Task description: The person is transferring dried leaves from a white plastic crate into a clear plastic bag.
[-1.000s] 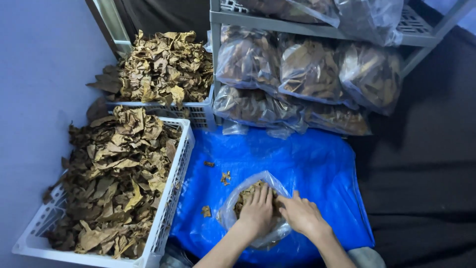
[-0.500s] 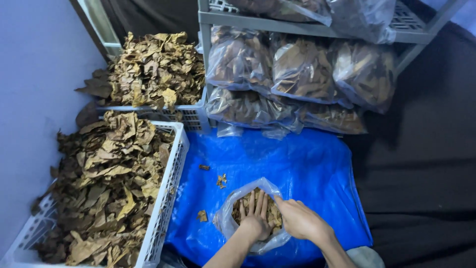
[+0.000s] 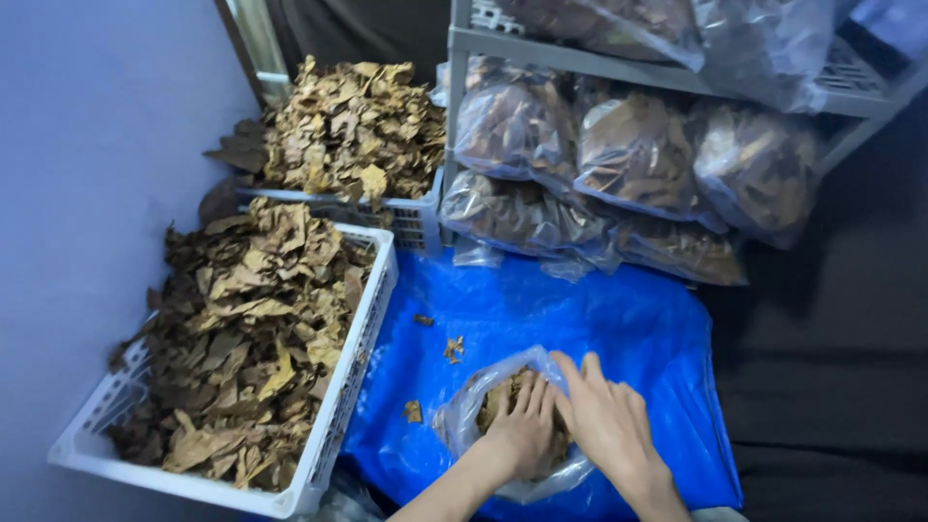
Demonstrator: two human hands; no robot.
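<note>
A clear plastic bag (image 3: 462,418) part-filled with dry brown leaves lies on a blue tarp (image 3: 599,319). My left hand (image 3: 522,430) reaches into the bag's mouth and lies flat on the leaves, fingers together. Beside it, my right hand (image 3: 607,420) rests on the bag's right side, fingers spread over the plastic. Whether either hand grips leaves is hidden.
A white slatted basket (image 3: 353,387) heaped with dry leaves stands at the left, and a second heaped basket (image 3: 411,215) stands behind it. A grey shelf rack (image 3: 580,58) holds several filled clear bags (image 3: 638,155). Loose leaf bits (image 3: 452,348) lie on the tarp. A wall runs along the left.
The view has shifted a little. My left hand has pushed deeper into the bag, and my right hand stays on the bag's right side.
</note>
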